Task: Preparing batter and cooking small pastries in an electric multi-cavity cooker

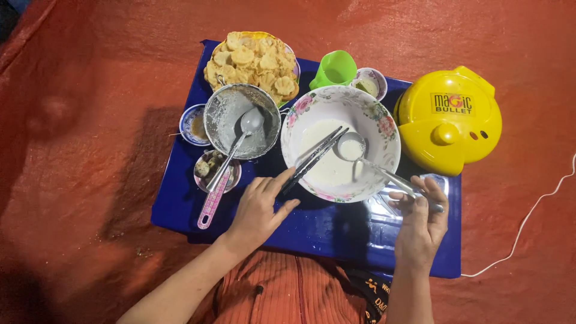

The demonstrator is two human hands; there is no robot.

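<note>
Hands: L (259, 207) grips 2 chopsticks (313, 159), R (422, 217) 1 ladle (372, 165), 1 bowl (384, 126).

White floral bowl (384, 129) of pale batter — mid-tray, toward its right edge — dark chopsticks (313, 159) and steel ladle (366, 159) resting inside.

We see a low blue table (318, 231) on an orange-red mat (90, 90). On the table stand a floral bowl (384, 129) of white batter, a metal pot (225, 111), a plate of fried pieces (252, 60), a green cup (334, 69), three small dishes and a yellow appliance (447, 120).
</note>
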